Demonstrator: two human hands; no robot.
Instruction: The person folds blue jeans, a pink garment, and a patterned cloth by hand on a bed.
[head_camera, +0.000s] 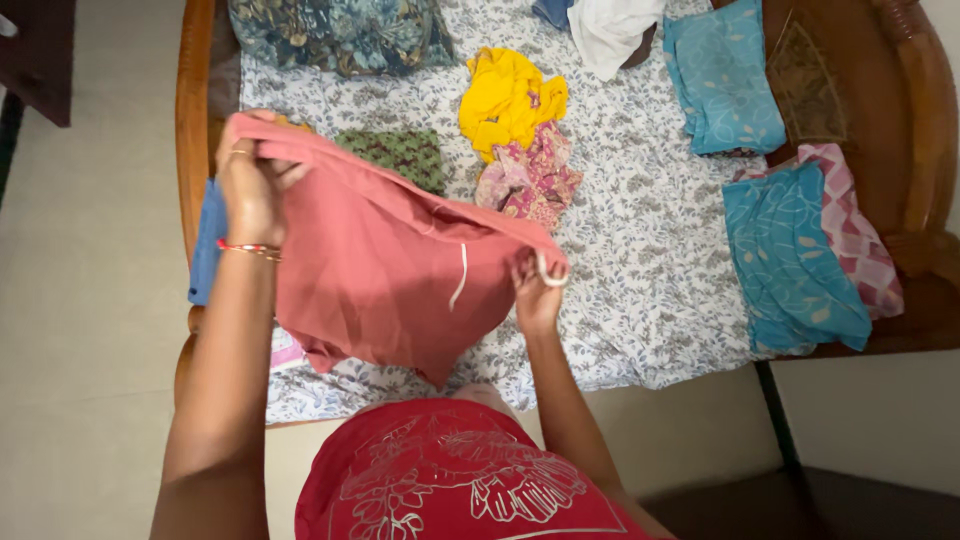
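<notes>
Over a bed covered with a white sheet printed with small grey-blue flowers (640, 250), seen from the head camera looking straight down, a person in a red printed top holds up a salmon-pink cotton garment (385, 265). The left hand (250, 185) is closed around one upper corner, fingers curled tight over the bunched hem, with thin bangles at the wrist. The right hand (538, 290) pinches the opposite corner, lower and nearer the body, with a white drawstring looped at the fingers. Held this way the top edge is stretched taut between the two hands and the cloth hangs free below, just above the near edge of the bed — a hold that spreads the fabric flat.

Beyond the garment lie other clothes: a small folded green patterned piece (400, 155), a crumpled yellow cloth (510, 95) touching a crumpled pink floral cloth (530, 175), and a dark blue-green floral piece (340, 35) at the far edge. To the right sit two folded turquoise pieces (725, 80) (790, 255), the nearer one lying on a pink checked cloth (860, 230).

Bare sheet lies open in the middle — between the crumpled pair and the turquoise stacks. Polished wooden bed rails (195, 110) bound the left and right sides.
</notes>
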